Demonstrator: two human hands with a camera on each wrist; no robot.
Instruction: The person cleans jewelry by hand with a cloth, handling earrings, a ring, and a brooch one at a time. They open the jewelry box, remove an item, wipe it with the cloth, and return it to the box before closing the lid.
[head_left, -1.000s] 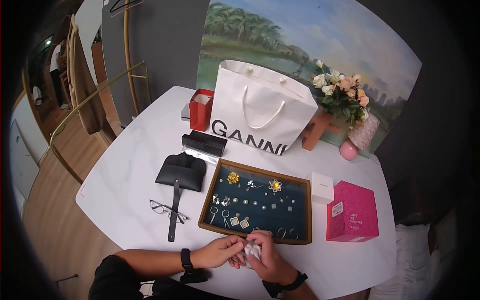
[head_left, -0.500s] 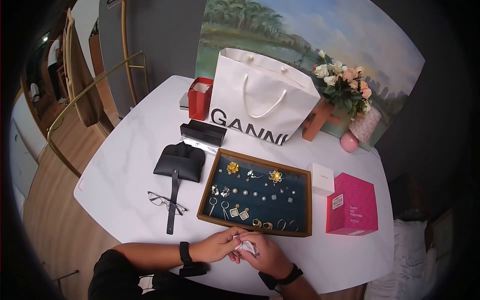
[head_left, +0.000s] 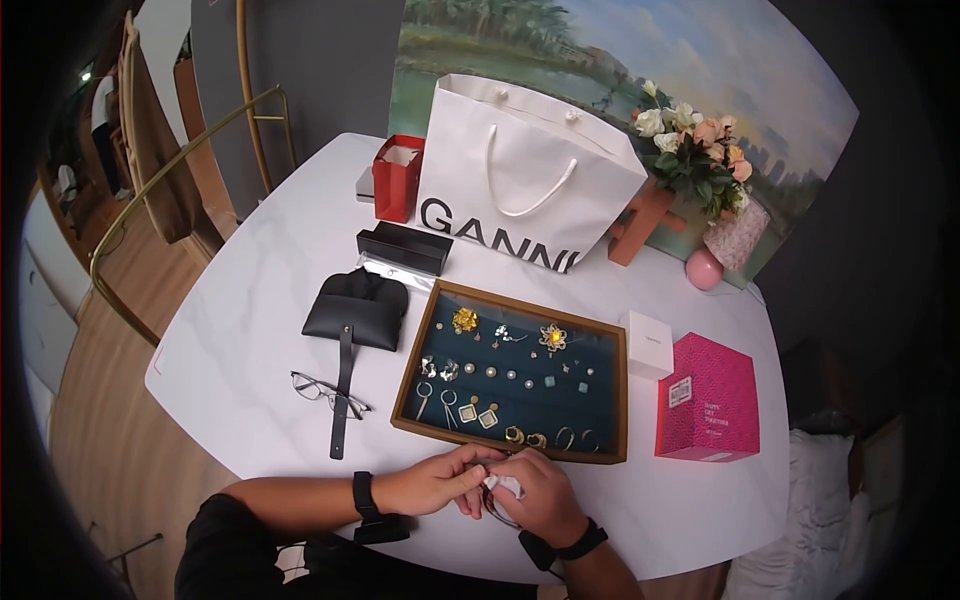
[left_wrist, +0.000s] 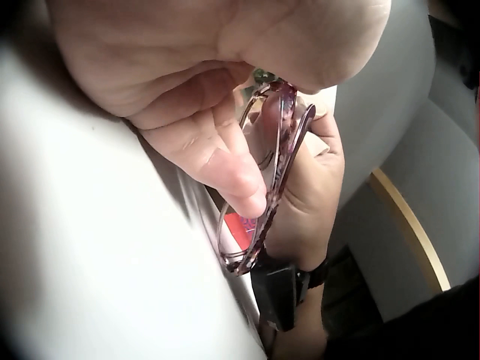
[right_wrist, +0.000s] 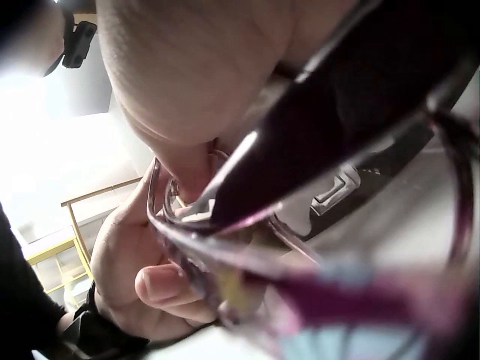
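A pair of eyeglasses with a purple patterned frame is held between both hands, low over the front of the table. My left hand pinches the frame, its thumb and fingers on either side. My right hand grips a crumpled white cloth around the glasses. In the right wrist view a wide, dark temple crosses close to the camera, and the left fingers show behind it. Part of the lenses is hidden by the fingers.
Just beyond the hands lies a wood-framed jewelry tray with earrings. Left of it are other glasses and a black pouch. A white box and pink box stand right; a white paper bag is behind.
Both hands stay together, shifting slightly as the fingers rework the cloth. Less of the cloth shows now, and part of the glasses frame has come out below the right fingers. The head view has tilted slightly.
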